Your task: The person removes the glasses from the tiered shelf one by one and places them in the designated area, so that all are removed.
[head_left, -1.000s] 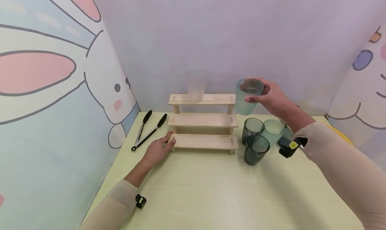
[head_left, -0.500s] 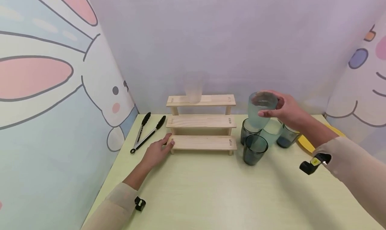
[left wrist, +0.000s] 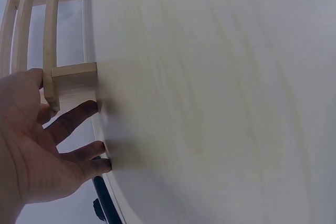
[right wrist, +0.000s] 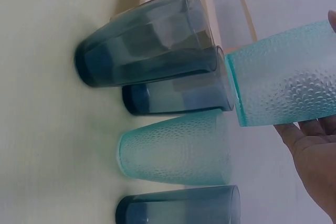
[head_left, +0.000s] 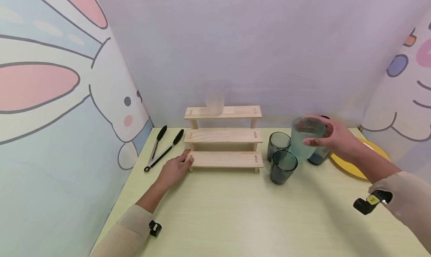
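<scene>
My right hand (head_left: pixel 341 139) grips a turquoise, bumpy-textured drinking glass (right wrist: pixel 289 77), thumb on the near side. The glass is raised over the group of tumblers at the right. Below it in the right wrist view stands a matching turquoise glass (right wrist: pixel 176 148), hidden behind the held one in the head view. Two smoky grey tumblers, a front one (head_left: pixel 284 168) and a rear one (head_left: pixel 278 144), stand to its left. My left hand (head_left: pixel 173 170) pinches the left end of the lowest board of a three-step wooden rack (head_left: pixel 223 159), its other fingers reaching down beside it.
On the rack's top step stands a frosted clear glass (head_left: pixel 214 101). Black-tipped tongs (head_left: pixel 156 160) lie spread left of the rack. Another grey tumbler (head_left: pixel 319 156) and a yellow plate (head_left: pixel 350 167) are at the right. Walls with printed cartoon figures enclose the table.
The right hand has carried the turquoise glass to the right and lower, from beside the rack's top step to over the tumblers. The left hand stays at the rack's end.
</scene>
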`<state>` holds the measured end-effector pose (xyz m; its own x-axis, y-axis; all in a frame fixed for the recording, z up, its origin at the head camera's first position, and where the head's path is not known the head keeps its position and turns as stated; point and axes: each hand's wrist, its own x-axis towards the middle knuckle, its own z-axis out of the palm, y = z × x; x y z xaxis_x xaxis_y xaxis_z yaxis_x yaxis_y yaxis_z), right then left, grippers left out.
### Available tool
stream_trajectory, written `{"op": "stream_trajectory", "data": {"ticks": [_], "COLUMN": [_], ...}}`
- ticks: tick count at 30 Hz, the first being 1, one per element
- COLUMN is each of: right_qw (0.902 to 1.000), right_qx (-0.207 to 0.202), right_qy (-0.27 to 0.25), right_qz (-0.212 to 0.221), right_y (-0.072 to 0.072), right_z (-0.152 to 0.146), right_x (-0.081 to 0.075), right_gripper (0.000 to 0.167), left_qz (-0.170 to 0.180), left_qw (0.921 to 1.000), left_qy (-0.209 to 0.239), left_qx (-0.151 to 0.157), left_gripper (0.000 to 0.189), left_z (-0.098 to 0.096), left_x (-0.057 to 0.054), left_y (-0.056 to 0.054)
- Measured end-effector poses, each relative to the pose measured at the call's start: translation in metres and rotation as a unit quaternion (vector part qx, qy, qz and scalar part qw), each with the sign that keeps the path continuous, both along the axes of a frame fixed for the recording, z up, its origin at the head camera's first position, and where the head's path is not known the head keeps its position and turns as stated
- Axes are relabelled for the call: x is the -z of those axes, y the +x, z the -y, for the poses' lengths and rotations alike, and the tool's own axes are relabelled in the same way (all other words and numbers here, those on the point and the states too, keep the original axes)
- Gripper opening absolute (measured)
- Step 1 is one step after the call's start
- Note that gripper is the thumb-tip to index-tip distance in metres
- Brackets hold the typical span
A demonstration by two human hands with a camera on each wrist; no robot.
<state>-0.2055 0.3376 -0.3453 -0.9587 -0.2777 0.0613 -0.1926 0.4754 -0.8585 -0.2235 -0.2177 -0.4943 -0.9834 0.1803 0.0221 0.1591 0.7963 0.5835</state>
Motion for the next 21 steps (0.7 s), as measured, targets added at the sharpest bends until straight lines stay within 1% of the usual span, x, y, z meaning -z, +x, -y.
{"op": "stream_trajectory", "data": {"ticks": [3,5,9,14,17,19,21], "right_qw": [1.0,1.0,0.9997,0.9989,0.9983,0.9967,0.9962], "right_qx": [0.005,0.005,0.011,0.033,0.044,0.055,0.058], "right_qy": [-0.001,0.0,0.021,0.032,0.039,0.059,0.064], "right_qz": [0.006,0.002,-0.008,0.006,0.0,-0.009,-0.011], "right_y": [0.006,0.009,0.016,0.026,0.03,0.032,0.035], "right_z": [-0.007,-0.011,-0.018,-0.023,-0.026,-0.028,-0.03], "right_x": [0.005,0.009,0.018,0.028,0.036,0.042,0.047], "right_gripper": [0.065,0.064,0.063,0.067,0.068,0.068,0.068], "left_qz": [0.0,0.001,0.004,0.004,0.006,0.007,0.007], "left_qw": [1.0,1.0,1.0,1.0,1.0,1.0,1.0], "left_qy": [-0.001,0.002,0.004,0.004,0.003,0.003,0.003], "left_qx": [0.003,0.002,0.0,0.0,0.0,0.0,0.0], "left_gripper": [0.07,0.07,0.071,0.07,0.07,0.07,0.07], "left_z": [0.001,0.001,0.001,0.001,0.001,0.001,0.001], "left_x": [0.0,0.0,0.0,0.001,0.0,0.0,0.0], "left_y": [0.0,0.001,0.001,0.001,0.001,0.001,0.0]}}
